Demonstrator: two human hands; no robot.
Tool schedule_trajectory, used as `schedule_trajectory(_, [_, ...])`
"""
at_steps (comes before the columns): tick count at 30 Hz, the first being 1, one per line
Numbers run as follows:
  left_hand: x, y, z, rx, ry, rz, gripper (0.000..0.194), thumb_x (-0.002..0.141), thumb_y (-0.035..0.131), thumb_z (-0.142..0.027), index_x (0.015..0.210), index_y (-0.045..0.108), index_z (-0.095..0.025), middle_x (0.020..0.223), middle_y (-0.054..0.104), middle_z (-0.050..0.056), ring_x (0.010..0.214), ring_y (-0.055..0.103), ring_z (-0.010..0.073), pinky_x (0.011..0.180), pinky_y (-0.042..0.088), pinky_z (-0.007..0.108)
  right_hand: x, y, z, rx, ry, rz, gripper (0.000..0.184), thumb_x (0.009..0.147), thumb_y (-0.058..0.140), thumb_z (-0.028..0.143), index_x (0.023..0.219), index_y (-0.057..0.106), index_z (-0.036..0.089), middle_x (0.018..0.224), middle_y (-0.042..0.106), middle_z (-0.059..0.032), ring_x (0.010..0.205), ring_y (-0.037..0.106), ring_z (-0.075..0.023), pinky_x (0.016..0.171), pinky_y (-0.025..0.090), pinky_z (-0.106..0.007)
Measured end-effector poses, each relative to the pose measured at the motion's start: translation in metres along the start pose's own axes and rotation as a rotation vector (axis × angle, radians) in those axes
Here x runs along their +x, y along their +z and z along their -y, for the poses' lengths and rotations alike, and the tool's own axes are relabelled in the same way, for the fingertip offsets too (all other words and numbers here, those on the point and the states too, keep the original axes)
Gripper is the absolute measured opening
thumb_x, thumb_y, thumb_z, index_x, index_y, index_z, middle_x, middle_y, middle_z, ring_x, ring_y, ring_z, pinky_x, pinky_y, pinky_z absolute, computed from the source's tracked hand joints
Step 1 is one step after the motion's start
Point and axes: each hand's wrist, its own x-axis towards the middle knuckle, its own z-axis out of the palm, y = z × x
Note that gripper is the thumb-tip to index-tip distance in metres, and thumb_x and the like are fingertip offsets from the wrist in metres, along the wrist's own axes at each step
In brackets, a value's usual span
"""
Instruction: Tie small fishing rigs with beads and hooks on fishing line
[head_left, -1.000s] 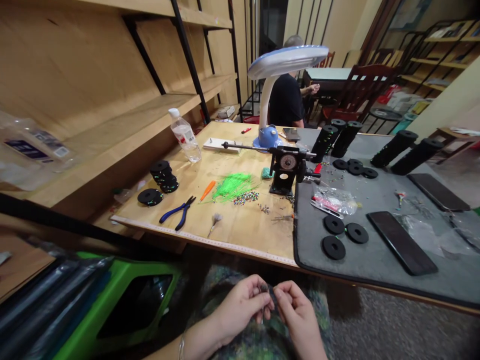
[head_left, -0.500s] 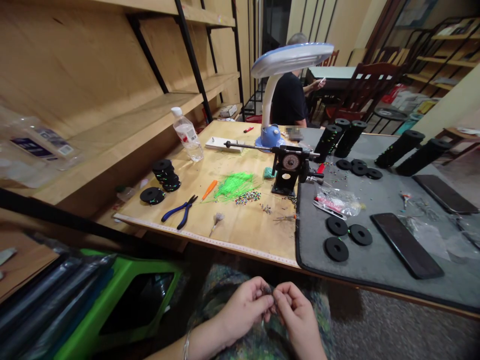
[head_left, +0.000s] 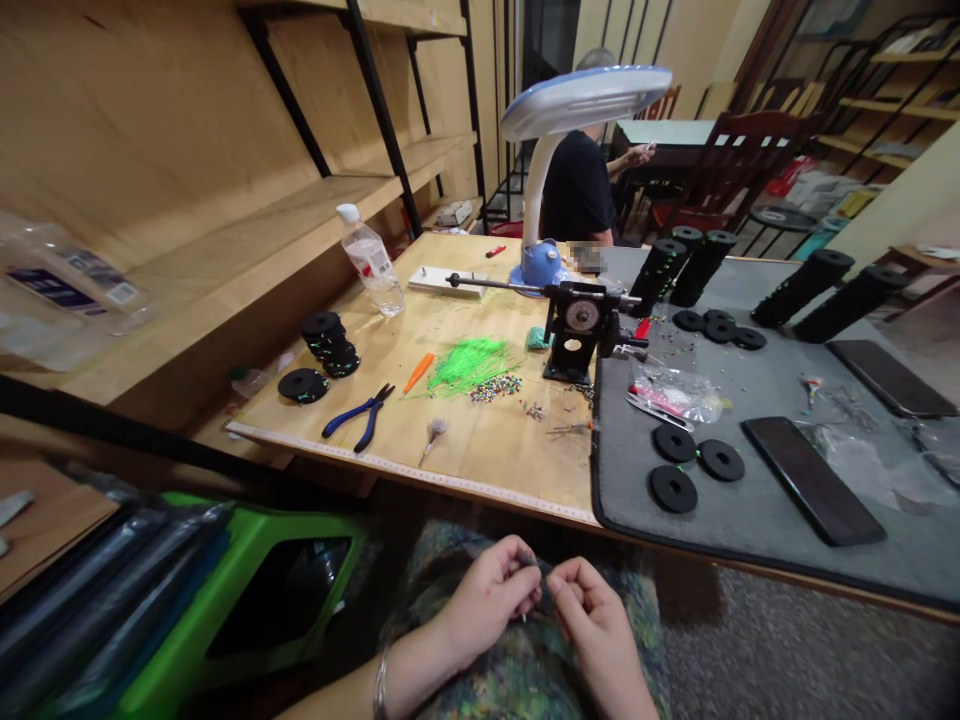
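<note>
Over my lap, in front of the table edge, my left hand (head_left: 496, 592) is closed in a pinch. A small pale tip pokes out below its fingers; what it belongs to is too small to make out. Close beside it my right hand (head_left: 592, 608) also pinches, thumb against forefinger, and any thin thing between them cannot be seen. A narrow gap separates the two hands. Nearest on the wooden table (head_left: 480, 470) lie a small pale brush-like bundle (head_left: 435, 432), blue-handled pliers (head_left: 361, 416), multicoloured beads (head_left: 496, 388) and bright green strands (head_left: 469, 364).
A black winding device (head_left: 576, 330) with a long rod stands mid-table before a blue-white lamp (head_left: 541, 265). Black foam spools (head_left: 673, 489) and a phone (head_left: 814, 480) lie on the grey mat (head_left: 720, 540). A water bottle (head_left: 373, 265) stands left. A person (head_left: 577, 185) sits behind.
My hands have drawn slightly apart, with a small gap now between the fingertips. The view has shifted a little; the things on the table stay put.
</note>
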Motion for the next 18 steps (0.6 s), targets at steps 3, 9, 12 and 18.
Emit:
schedule_trajectory(3, [0.002,-0.003,0.003,0.038,0.011,-0.005,0.022,0.075,0.062,-0.035,0.077,0.048,-0.018,0.055,0.047,-0.008,0.049,0.041,0.0072,0.049,0.029,0.021,-0.002,-0.001,0.003,0.002,0.005,0.040,0.047,0.069,0.068,0.062,0.066,0.054,0.018,0.052,0.036,0.0089,0.048,0.025,-0.0079,0.045,0.020,-0.020])
schedule_trajectory(9, [0.003,-0.007,0.002,0.035,-0.006,0.042,0.026,0.074,0.065,-0.037,0.080,0.049,-0.017,0.061,0.047,-0.008,0.050,0.042,0.0063,0.051,0.031,0.021,0.000,-0.002,-0.004,0.076,0.133,0.187,0.047,0.069,0.069,0.061,0.063,0.049,0.019,0.046,0.028,0.0125,0.043,0.015,-0.0056,0.042,0.011,-0.020])
schedule_trajectory(12, [0.002,-0.010,-0.001,0.036,-0.025,0.108,0.027,0.073,0.066,-0.037,0.080,0.050,-0.017,0.063,0.049,-0.007,0.050,0.043,0.0060,0.052,0.032,0.021,0.001,-0.003,-0.005,0.083,0.153,0.211,0.045,0.070,0.069,0.059,0.064,0.050,0.019,0.046,0.027,0.0129,0.042,0.014,-0.0053,0.041,0.010,-0.020])
schedule_trajectory(18, [0.005,-0.014,-0.003,0.068,-0.049,0.189,0.023,0.073,0.063,-0.033,0.080,0.050,-0.017,0.063,0.051,-0.006,0.050,0.043,0.0060,0.051,0.032,0.022,0.002,-0.004,-0.003,0.111,0.209,0.244,0.042,0.068,0.071,0.055,0.062,0.049,0.019,0.044,0.030,0.0129,0.041,0.015,-0.0046,0.041,0.009,-0.021])
